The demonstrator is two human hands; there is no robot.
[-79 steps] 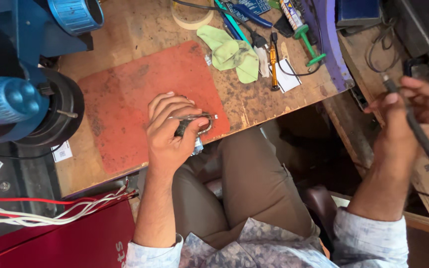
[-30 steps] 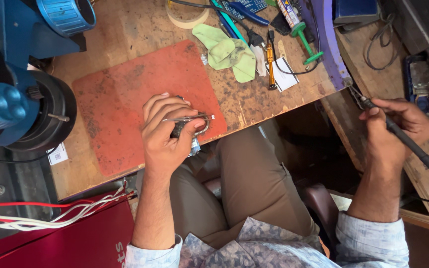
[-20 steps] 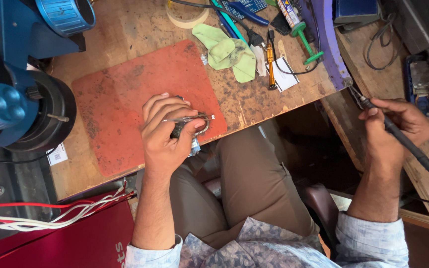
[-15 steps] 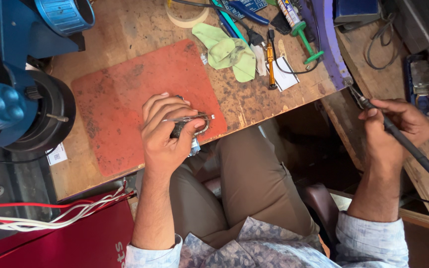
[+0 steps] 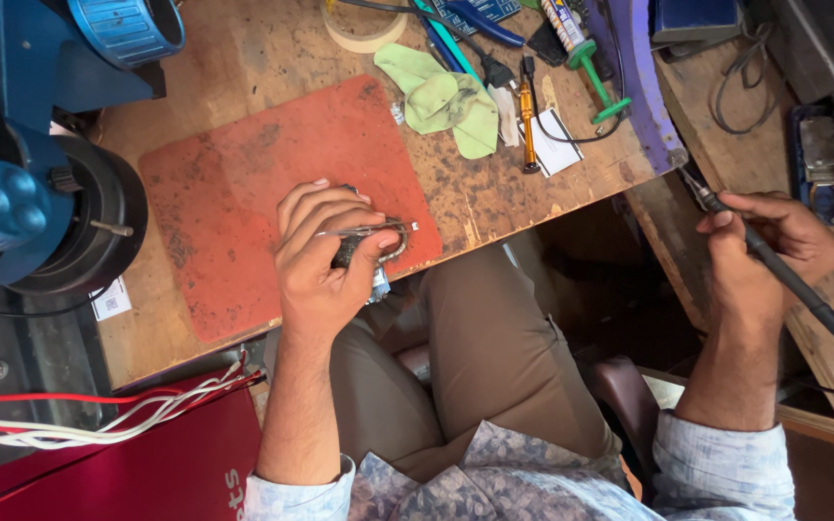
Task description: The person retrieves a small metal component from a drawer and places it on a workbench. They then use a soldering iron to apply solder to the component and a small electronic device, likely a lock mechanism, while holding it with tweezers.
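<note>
Metal ring [image 5: 393,241], held over the near edge of the red mat [image 5: 243,183] on the wooden counter [image 5: 494,193]; the left hand [image 5: 325,260] has its fingers closed around it and a dark holder. The right hand [image 5: 769,241], well apart beyond the counter's edge, grips a corded pen-shaped tool [image 5: 784,275]. A green cloth [image 5: 446,101] lies behind the mat.

Cloth [image 5: 446,101] behind mat [image 5: 243,183], on bench [image 5: 243,58]

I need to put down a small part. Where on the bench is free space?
The red mat is bare between the blue machine and the left hand. The bench's back edge is crowded: green cloth, tape roll, brass tool.
</note>
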